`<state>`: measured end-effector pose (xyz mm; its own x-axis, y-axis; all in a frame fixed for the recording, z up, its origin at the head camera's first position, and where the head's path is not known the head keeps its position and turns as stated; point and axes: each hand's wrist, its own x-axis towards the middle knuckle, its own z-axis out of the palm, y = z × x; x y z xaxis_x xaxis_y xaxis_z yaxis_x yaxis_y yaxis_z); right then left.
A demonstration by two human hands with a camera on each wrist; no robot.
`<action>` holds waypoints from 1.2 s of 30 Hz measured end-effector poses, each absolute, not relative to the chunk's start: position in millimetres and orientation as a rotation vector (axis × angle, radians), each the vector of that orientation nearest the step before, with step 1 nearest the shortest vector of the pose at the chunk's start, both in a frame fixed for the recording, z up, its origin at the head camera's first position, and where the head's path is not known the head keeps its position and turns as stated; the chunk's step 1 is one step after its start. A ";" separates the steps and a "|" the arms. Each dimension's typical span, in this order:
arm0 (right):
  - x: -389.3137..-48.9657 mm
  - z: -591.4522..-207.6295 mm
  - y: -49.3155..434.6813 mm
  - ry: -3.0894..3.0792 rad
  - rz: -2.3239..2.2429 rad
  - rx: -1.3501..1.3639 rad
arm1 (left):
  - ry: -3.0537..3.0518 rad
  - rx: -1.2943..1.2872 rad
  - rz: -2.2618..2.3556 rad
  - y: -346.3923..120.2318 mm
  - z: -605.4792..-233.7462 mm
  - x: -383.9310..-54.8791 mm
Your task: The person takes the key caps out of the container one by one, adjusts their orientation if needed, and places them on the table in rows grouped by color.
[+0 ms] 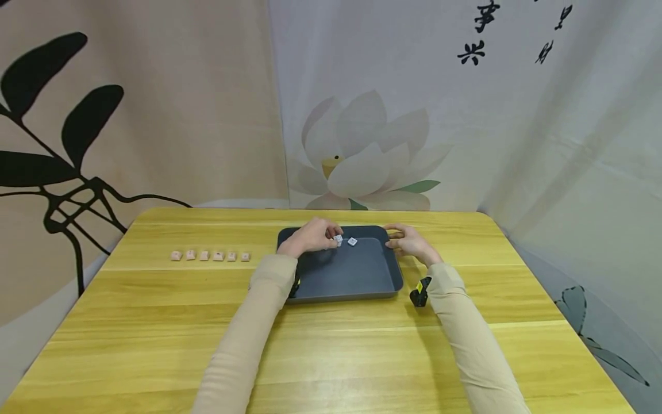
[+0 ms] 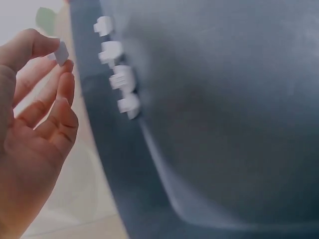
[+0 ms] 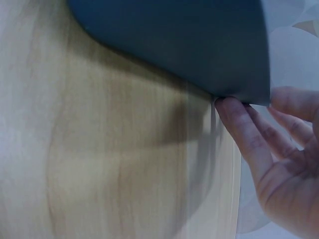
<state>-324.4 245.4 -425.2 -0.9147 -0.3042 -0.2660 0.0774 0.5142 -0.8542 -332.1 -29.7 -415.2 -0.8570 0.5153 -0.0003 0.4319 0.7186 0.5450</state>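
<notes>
My left hand [image 1: 314, 236] reaches over the far left part of a dark grey tray [image 1: 362, 275]. Its thumb and fingertips pinch a small white keycap [image 2: 61, 53]. Along the tray's far inner wall, several more white keycaps [image 2: 122, 78] sit in a row in the left wrist view. From the head, one keycap [image 1: 352, 241] shows just right of the fingers, while the hand hides others. At the far right corner, my right hand [image 1: 412, 242] holds the tray's rim, fingertips against the outer wall and thumb at the edge.
A straight row of several pale keycaps [image 1: 204, 256] lies on the wooden table [image 1: 341, 356] left of the tray. Black wrist devices [image 1: 420, 292] are strapped to the forearms. Behind the table's far edge hangs a printed curtain [image 1: 207, 103].
</notes>
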 end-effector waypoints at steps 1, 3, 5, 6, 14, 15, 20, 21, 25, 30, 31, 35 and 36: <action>-324.2 -425.3 245.4 2.373 -1.373 -0.187 | 2.768 0.790 0.833 -31.1 -411.6 -331.5; -324.1 -425.4 245.4 2.368 -1.379 -0.185 | 2.773 0.845 0.858 -34.4 -404.0 -330.4; -324.4 -425.7 245.4 2.364 -1.384 -0.183 | 2.798 0.895 0.870 -38.7 -395.6 -328.4; -324.6 -426.0 245.4 2.360 -1.387 -0.182 | 2.813 0.918 0.876 -41.2 -391.7 -327.2; -325.4 -426.0 244.9 2.371 -1.377 -0.187 | 2.875 0.890 0.963 -76.0 -371.3 -311.0; -325.3 -425.9 244.8 2.373 -1.374 -0.189 | 2.871 0.878 0.988 -82.5 -370.4 -308.4; -324.3 -425.1 245.2 2.373 -1.377 -0.187 | 2.828 0.752 1.113 -120.5 -372.9 -292.4; -324.1 -425.1 245.3 2.369 -1.384 -0.184 | 2.822 0.711 1.129 -128.4 -374.5 -289.3; -324.1 -426.1 245.3 2.355 -1.403 -0.174 | 2.800 0.548 1.151 -159.9 -382.9 -278.7; -323.5 -425.4 245.0 2.359 -1.396 -0.178 | 2.799 0.477 1.034 -189.4 -394.4 -268.0; -323.6 -425.2 245.1 2.360 -1.396 -0.177 | 2.799 0.480 1.007 -193.8 -396.9 -266.1; -324.7 -425.2 245.5 2.354 -1.396 -0.179 | 2.810 0.465 0.906 -207.3 -406.7 -260.4; -325.0 -425.4 245.6 2.348 -1.400 -0.178 | 2.811 0.452 0.887 -209.4 -408.6 -259.3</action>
